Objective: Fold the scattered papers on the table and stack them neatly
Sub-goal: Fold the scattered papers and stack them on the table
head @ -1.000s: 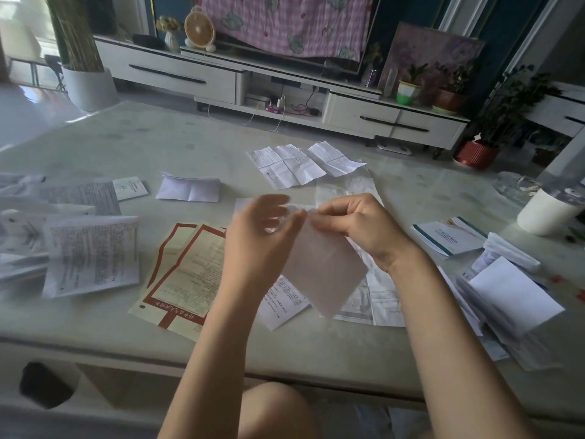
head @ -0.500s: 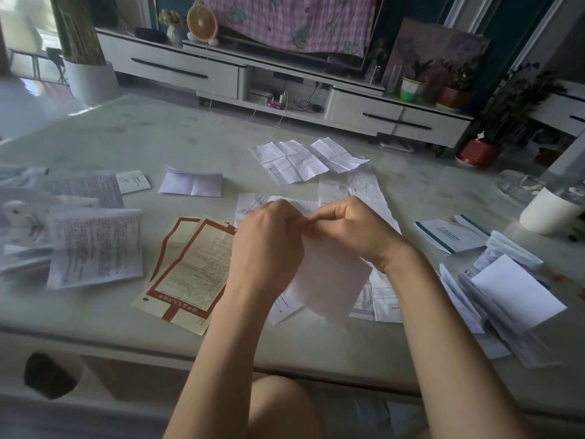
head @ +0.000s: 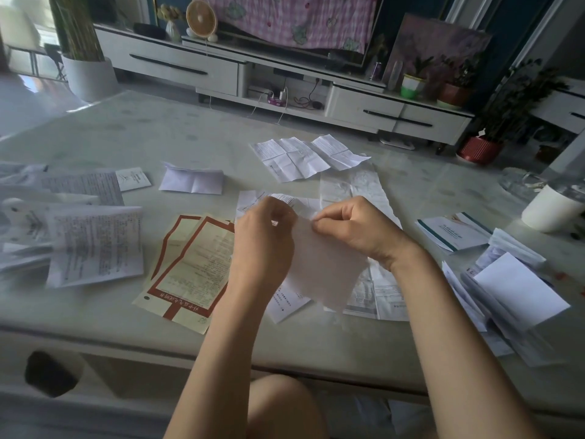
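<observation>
We see the near edge of a pale marble-look table (head: 316, 350), with a bare knee (head: 278, 403) below it. Above the table's middle, the left hand (head: 262, 245) and right hand (head: 357, 229) are both pinched shut on the top edge of a thin white sheet (head: 326, 274), which hangs lifted over the other papers. Under it lie printed leaflets (head: 380, 286), and just to the left a red-bordered certificate (head: 190, 267). At the right edge sits a stack of folded white papers (head: 519, 289), with a teal-edged booklet (head: 449, 232) beyond it; a loose pile of printed pages (head: 91, 245) covers the left side. Further back lie a folded blank sheet (head: 193, 182) and creased unfolded pages (head: 300, 156). A white cup (head: 550, 207) stands at the far right; we cannot tell what is in it. Beyond the table runs a low white cabinet (head: 171, 61) with a small fan (head: 201, 17), potted plants (head: 414, 80) and a pink checked cloth (head: 294, 17)
</observation>
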Demonstrator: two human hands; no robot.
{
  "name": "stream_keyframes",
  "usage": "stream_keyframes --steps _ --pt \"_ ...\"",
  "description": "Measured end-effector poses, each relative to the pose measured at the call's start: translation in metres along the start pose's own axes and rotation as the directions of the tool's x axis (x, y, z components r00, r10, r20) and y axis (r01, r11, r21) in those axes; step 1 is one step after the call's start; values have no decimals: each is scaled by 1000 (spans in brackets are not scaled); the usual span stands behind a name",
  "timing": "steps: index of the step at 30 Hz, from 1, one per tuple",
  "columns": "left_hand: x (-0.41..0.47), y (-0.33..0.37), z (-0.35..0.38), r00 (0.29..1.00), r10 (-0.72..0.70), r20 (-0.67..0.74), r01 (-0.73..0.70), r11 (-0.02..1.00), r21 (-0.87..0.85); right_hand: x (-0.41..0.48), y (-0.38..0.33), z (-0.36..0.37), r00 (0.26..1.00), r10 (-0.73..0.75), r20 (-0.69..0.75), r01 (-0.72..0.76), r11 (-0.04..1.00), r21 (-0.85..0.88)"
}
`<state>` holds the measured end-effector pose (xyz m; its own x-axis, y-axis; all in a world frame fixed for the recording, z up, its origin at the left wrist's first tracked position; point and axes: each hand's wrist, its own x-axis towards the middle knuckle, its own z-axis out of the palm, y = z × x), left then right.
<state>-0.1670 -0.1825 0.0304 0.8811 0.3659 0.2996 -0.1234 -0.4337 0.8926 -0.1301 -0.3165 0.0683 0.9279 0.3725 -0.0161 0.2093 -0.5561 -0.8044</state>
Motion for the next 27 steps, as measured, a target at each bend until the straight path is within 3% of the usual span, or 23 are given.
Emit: stream_keyframes --steps 3,6,11,16,18,20,22,24,27 --pt "2 -1 -7 993 -32 -110 26 998 -61 -5 8 -17 999 51 17 -51 998 25" --pt "1 1 -10 993 -17 -113 10 998 -69 -9 17 -30 991 126 47 -126 992 -10" --pt "0 3 -10 996 34 -83 -36 999 -22 -13 17 -40 989 115 -88 -122 990 -77" --pt "-4 9 0 996 71 58 -68 996 -63 -11 0 -19 983 39 177 -35 999 -27" --pt "-4 10 -1 999 48 1 -47 991 -121 -9 -1 -14 991 11 131 -20 997 69" --pt "-3 9 -6 999 -39 -17 32 952 -305 -6 0 -17 1000 12 -20 -7 975 221" --pt "-3 11 -11 975 -181 133 224 813 -537 -2 2 -21 990 54 -134 2 922 386" --pt "-6 15 -12 934 -217 285 349 733 -584 0 2 -21 985 84 -149 -2 878 478" --pt "-8 16 -8 948 -204 243 305 796 -522 2 4 -15 994 71 -87 -21 879 476"
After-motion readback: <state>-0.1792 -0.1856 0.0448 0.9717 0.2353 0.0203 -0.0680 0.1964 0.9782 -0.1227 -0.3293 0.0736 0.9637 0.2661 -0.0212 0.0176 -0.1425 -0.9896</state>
